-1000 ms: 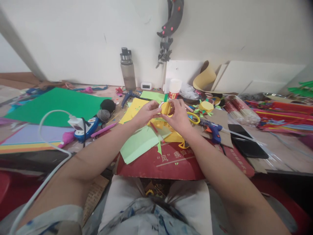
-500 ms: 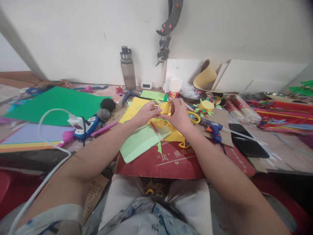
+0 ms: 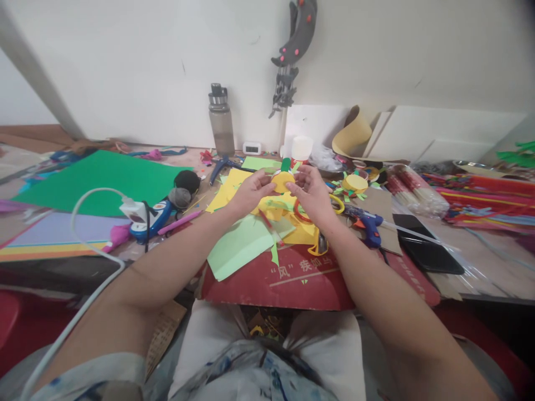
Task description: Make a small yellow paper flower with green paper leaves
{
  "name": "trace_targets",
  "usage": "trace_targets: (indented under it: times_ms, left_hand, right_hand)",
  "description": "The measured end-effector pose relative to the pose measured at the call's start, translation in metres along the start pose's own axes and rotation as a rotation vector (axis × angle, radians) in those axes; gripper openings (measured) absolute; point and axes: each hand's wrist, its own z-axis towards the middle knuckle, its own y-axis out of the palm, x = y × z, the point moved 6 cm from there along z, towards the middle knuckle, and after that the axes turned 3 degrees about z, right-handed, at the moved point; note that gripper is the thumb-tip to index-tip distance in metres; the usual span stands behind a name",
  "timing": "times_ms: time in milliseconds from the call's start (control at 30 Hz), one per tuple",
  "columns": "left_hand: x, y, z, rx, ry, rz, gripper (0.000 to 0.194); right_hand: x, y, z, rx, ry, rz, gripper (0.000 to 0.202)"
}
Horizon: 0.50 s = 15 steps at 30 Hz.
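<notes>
Between both hands is a small round yellow paper piece (image 3: 283,182) with green strips sticking up at its far edge. My left hand (image 3: 253,192) grips its left side, thumb on the yellow face. From the right, my right hand (image 3: 310,192) pinches it the same way, fingers behind. Below the hands lie yellow paper scraps (image 3: 298,225), a folded light green sheet (image 3: 240,248) and a red-and-white pencil-like stick (image 3: 271,227). A similar yellow disc with green strips (image 3: 355,182) rests to the right of my right hand.
A blue glue gun (image 3: 368,224) and a black phone (image 3: 426,245) lie at right. Further left are a green sheet (image 3: 100,181), a blue-and-white power strip (image 3: 152,217) and a pink pen (image 3: 179,221). A water bottle (image 3: 221,125) stands against the wall. Red cardboard (image 3: 271,287) covers the front edge.
The yellow piece has been turned so its round face shows toward me. My right hand's fingers have shifted along its edge, and the view has tilted slightly.
</notes>
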Motion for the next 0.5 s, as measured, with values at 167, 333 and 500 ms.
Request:
trace_targets:
  times_ms: [167,333,500]
  left_hand:
    - [-0.0031,-0.0018,-0.0003,0.018,-0.045,-0.014,0.05]
    - [-0.0031,-0.0016,-0.0024,0.06,-0.125,-0.075,0.05]
    - [-0.0044,0.0024,-0.0049,0.073,-0.297,-0.267,0.035]
  right_hand:
    - [-0.0082,-0.0018,-0.0002,-0.003,0.034,-0.064,0.035]
    - [-0.0093,-0.0023,-0.0003,0.017,0.103,0.026,0.041]
    - [-0.0015,0.005,-0.0018,-0.056,0.274,0.309,0.059]
